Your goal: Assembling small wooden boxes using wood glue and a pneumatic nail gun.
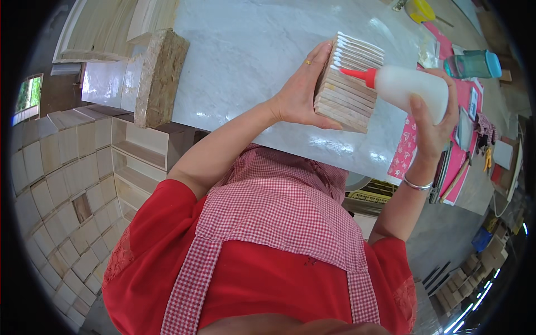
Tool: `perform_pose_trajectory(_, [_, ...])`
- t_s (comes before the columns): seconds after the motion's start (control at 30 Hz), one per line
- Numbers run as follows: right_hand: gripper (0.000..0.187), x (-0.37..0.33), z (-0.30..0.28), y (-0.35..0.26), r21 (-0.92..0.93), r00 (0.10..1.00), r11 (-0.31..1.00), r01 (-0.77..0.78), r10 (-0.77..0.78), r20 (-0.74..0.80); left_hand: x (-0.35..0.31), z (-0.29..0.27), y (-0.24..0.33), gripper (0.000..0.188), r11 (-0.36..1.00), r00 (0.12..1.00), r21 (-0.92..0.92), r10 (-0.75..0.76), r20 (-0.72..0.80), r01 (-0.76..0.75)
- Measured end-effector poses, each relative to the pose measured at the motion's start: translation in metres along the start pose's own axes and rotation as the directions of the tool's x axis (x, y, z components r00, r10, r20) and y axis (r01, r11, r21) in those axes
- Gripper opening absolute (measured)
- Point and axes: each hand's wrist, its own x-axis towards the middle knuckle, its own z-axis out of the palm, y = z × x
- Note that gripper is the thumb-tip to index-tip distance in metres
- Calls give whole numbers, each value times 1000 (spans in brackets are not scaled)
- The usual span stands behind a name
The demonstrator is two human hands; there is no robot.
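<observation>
A stack of thin wooden slats point(347, 99) stands over the pale marbled table, gripped along its side by my left hand point(304, 92). White glue dabs point(338, 47) sit on the ends of the slats in its far part; the nearer slats look bare there. My right hand point(435, 114) is wrapped round a white squeeze bottle point(405, 89), tilted almost flat. Its red nozzle point(357, 75) points left, with the tip at the slat ends beside the last white dab.
A chipboard block point(161, 78) stands at the table's left, near stacked wooden boards point(100, 28). On the right lie a pink patterned cloth point(403, 145), a teal jar point(472, 64) and a yellow container point(420, 10). Wooden blocks point(61, 184) are piled at lower left.
</observation>
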Motion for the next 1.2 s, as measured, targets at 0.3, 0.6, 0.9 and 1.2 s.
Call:
perform_pose_trajectory(0.3, [52,-20,-51,-1,-79,991,993,-93,84,-106,1,-2,-1,146,1000,1000,-10,-23,17,23])
perform_pose_trajectory(0.6, [50,-9,3,-1,42,998,999,25,-23,-50,1,0,0,147,1000,1000,-11,-5,2,5])
perform_pose_trajectory(0.9, [47,-6,-4,-2,23,1000,1000,-18,18,8,1,0,0,147,999,1000,-21,-25,12,25])
perform_pose_trajectory(1.2, [51,-25,-47,-1,-59,993,996,-65,58,-106,-1,-3,2,146,999,999,-25,-33,-12,32])
